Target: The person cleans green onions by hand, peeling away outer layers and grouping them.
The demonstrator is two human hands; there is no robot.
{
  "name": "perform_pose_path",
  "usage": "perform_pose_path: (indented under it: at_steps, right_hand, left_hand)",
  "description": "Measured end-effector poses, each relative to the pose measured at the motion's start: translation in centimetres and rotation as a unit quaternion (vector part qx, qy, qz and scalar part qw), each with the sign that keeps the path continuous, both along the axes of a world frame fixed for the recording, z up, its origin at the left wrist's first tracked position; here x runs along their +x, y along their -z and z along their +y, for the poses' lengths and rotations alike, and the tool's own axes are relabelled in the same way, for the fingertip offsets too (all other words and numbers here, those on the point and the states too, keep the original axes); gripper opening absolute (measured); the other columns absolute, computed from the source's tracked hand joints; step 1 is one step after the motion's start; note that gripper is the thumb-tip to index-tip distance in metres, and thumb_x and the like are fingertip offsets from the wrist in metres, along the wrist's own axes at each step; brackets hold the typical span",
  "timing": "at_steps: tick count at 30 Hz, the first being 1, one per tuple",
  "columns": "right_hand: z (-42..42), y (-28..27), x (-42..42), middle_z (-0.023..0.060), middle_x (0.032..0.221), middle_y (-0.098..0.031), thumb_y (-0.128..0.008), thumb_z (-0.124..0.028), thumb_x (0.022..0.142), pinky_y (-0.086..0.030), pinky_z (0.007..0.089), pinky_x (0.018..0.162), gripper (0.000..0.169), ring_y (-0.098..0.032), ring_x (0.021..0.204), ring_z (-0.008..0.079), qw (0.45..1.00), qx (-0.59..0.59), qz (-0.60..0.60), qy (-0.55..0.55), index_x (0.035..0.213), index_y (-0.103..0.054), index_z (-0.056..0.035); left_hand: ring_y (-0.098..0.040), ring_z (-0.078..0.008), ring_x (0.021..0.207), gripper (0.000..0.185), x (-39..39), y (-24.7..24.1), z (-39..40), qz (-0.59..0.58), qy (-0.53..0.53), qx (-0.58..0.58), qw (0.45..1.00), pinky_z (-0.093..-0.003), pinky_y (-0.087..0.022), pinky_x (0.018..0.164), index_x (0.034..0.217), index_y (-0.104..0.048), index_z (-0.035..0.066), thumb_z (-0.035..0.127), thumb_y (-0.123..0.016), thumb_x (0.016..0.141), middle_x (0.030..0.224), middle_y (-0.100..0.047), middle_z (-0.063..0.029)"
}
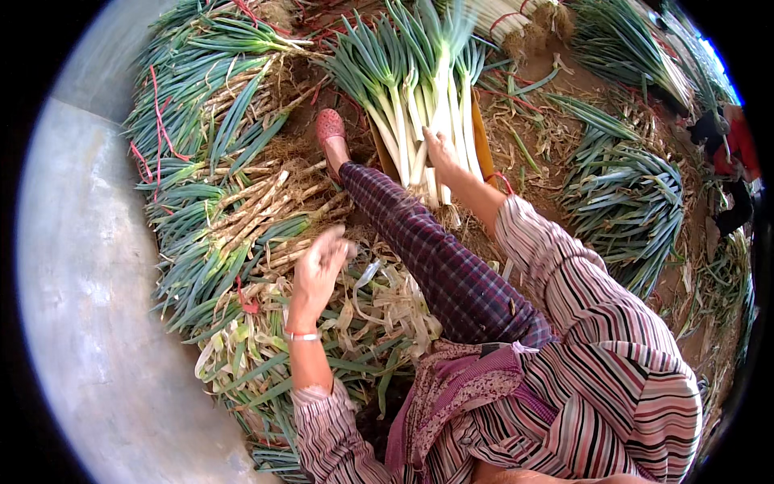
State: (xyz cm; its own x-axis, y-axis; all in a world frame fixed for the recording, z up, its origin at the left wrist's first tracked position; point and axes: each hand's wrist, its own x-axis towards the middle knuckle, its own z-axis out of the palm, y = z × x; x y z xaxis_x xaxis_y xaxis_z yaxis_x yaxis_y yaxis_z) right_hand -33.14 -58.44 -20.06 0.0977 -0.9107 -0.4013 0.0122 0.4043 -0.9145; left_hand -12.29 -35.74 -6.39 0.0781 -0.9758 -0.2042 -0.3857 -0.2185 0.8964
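Note:
Long green onions (pixel 402 127) with peeled white shafts lie side by side in front of me, their green leaves pointing away. My right hand (pixel 444 154) is on these shafts, fingers towards the leaves; whether it grips one cannot be seen. The leaves near the top are blurred. A brownish-yellow edge (pixel 482 142) shows under the onions on the right. My left hand (pixel 320 266) hangs over the heap at left, its slightly blurred fingers apart and partly bent, with nothing visible in it. Unpeeled onions (pixel 248 212) with brown roots lie beside it.
Stripped onion skins (pixel 387 296) cover the ground near my leg. A pale wall or sheet (pixel 103 254) curves along the left. Tied white-stemmed bundles (pixel 499 18) lie at the top. More leafy onions (pixel 629 199) lie on the right, with part of a person in red (pixel 738 145) beyond.

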Motion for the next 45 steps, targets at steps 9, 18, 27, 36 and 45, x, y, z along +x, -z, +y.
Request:
perform_pose_path:
  at_steps: [9, 18, 27, 36, 45]
  right_hand:
    - [-6.0, 8.8, -6.6, 0.0115, 0.091, -0.059, -0.054, -0.034, 0.088, -0.049, 0.0361, 0.064, 0.041, -0.057, 0.073, 0.0190, 0.993, -0.035, 0.014, 0.109, 0.111, -0.051, 0.0002]
    - [-14.9, -11.4, -9.5, 0.0030, 0.063, -0.051, -0.042, -0.020, 0.094, -0.044, 0.0250, 0.041, 0.019, -0.051, 0.050, 0.0129, 0.896, -0.163, -0.406, -0.077, 0.082, -0.050, -0.0070]
    - [-9.5, 3.6, -1.7, 0.0195, 0.119, -0.051, -0.052, -0.027, 0.087, -0.048, 0.0422, 0.078, 0.048, -0.057, 0.096, 0.0269, 0.990, -0.130, 0.032, 0.052, 0.127, -0.044, -0.0018]
    - [-3.3, 7.3, 2.1, 0.0231, 0.105, -0.049, -0.049, -0.023, 0.089, -0.047, 0.0398, 0.075, 0.033, -0.055, 0.086, 0.0303, 0.368, -0.302, 0.758, -0.446, 0.117, -0.044, -0.0054]
    - [11.6, 3.0, 27.0, 0.0148, 0.100, -0.058, -0.052, -0.027, 0.086, -0.050, 0.0419, 0.074, 0.029, -0.059, 0.087, 0.0305, 0.620, -0.532, 0.271, -0.509, 0.099, -0.056, -0.0015]
  left_hand:
    - [-0.060, -0.0141, 0.083, 0.029, 6.0, 0.0, 15.5, -0.128, -0.155, 0.111, 0.973, -0.0276, -0.049, 0.074, 0.115, -0.053, -0.004, 0.012, -0.050, 0.091, 0.091, -0.063, -0.0087]
    - [-0.058, -0.0132, 0.078, 0.029, 6.0, -0.2, 16.7, -0.016, -0.197, 0.053, 0.979, -0.0274, -0.048, 0.073, 0.112, -0.053, -0.007, 0.015, -0.050, 0.093, 0.084, -0.064, -0.0097]
    - [-0.058, -0.0123, 0.074, 0.032, 6.9, 0.7, 17.8, -0.071, -0.154, 0.061, 0.984, -0.0262, -0.047, 0.069, 0.114, -0.054, -0.007, 0.015, -0.054, 0.090, 0.082, -0.064, -0.0086]
    - [-0.059, -0.0258, 0.071, 0.027, 5.1, -1.6, 19.7, -0.180, -0.144, 0.015, 0.973, -0.0339, -0.046, 0.063, 0.109, -0.058, 0.001, 0.016, -0.056, 0.087, 0.087, -0.062, -0.0159]
    - [-0.061, -0.0246, 0.073, 0.023, 5.6, -2.4, 22.6, -0.193, -0.229, -0.065, 0.952, -0.0314, -0.048, 0.064, 0.107, -0.059, 0.002, 0.008, -0.059, 0.084, 0.086, -0.061, -0.0127]
